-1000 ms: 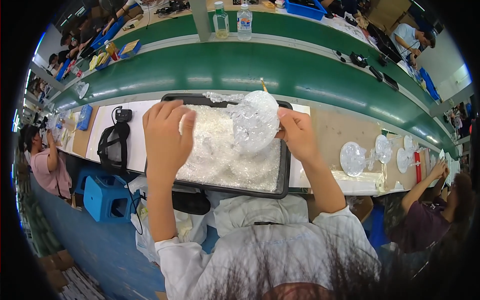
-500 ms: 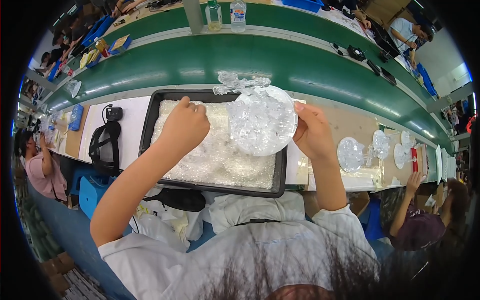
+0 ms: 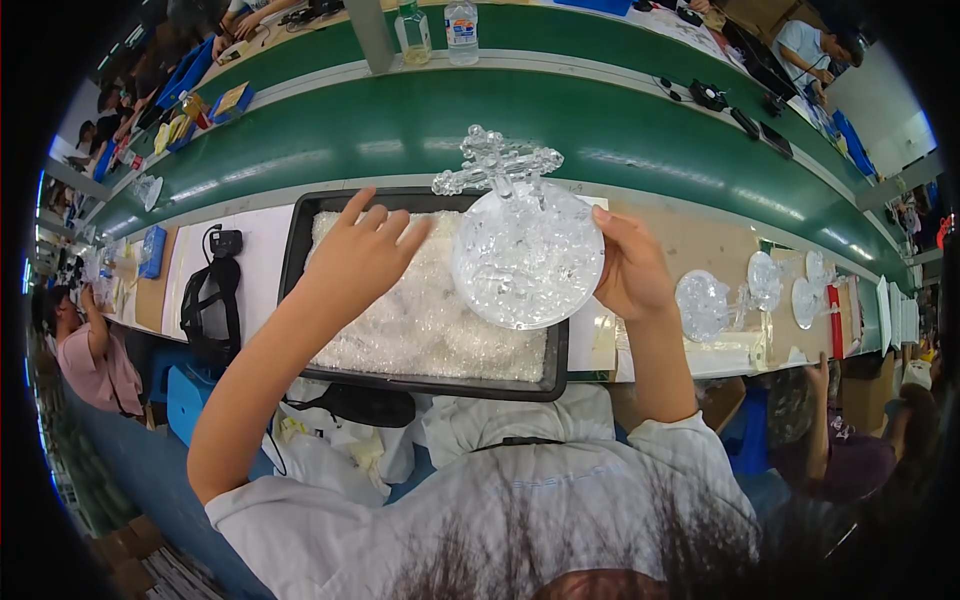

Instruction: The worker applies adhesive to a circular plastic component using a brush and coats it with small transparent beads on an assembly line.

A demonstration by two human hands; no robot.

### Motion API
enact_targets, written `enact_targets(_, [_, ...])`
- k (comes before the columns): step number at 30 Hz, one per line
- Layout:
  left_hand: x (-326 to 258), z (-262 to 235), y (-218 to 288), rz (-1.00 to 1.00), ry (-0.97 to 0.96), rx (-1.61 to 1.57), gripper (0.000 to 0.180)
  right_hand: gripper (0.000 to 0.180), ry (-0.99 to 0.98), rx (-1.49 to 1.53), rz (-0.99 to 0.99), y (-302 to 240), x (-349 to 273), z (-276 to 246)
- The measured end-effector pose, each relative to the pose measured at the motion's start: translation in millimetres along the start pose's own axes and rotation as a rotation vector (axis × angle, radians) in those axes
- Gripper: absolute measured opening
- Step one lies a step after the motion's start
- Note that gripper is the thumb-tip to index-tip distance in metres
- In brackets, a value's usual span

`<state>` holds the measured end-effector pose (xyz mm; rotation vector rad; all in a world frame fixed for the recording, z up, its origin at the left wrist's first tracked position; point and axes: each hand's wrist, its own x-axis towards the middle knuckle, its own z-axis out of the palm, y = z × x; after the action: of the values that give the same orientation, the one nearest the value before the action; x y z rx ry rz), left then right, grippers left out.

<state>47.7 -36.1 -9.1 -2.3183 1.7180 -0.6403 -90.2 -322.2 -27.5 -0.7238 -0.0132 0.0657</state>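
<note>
When read from clear disc [image 3: 528, 258] outward, find same held up over R part of black tray [image 3: 455, 385], w/ knobbly clear stem [image 3: 500, 165] jutting past far rim, long axis approx. L-R. Note grip at R rim btwn thumb and fingers of R hand [image 3: 637, 268], hence nearer. Opp. side, just beside L rim, not touching: L hand [image 3: 360, 250], w/ fingers spread above beads [image 3: 420, 340], nothing visible in grasp.

- Granules [image 3: 455, 345] in tray [image 3: 470, 388], on worktop [image 3: 690, 240].
- Disc piece [image 3: 528, 260] above tray's right part; right hand [image 3: 635, 268] at its right rim.
- Left hand [image 3: 362, 258] above tray's left part.
- Head strap [image 3: 210, 325] left of tray.
- Four further disc pieces [image 3: 703, 306] right.
- Two bottles [image 3: 461, 35] behind, on ledge [image 3: 550, 74].
</note>
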Motion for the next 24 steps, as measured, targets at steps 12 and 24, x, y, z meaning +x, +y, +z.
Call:
enact_targets(12, [12.1, 1.8, -16.4, -0.022, 0.162, -0.091, 0.028, 0.039, -0.021, 0.149, 0.089, 2.0, 3.8, -9.6])
enact_targets(24, [20.6, -61.9, -34.7, -0.286, 0.028, -0.343, 0.033, 0.039, 0.015, 0.064, 0.098, 9.8, 10.0, -8.0])
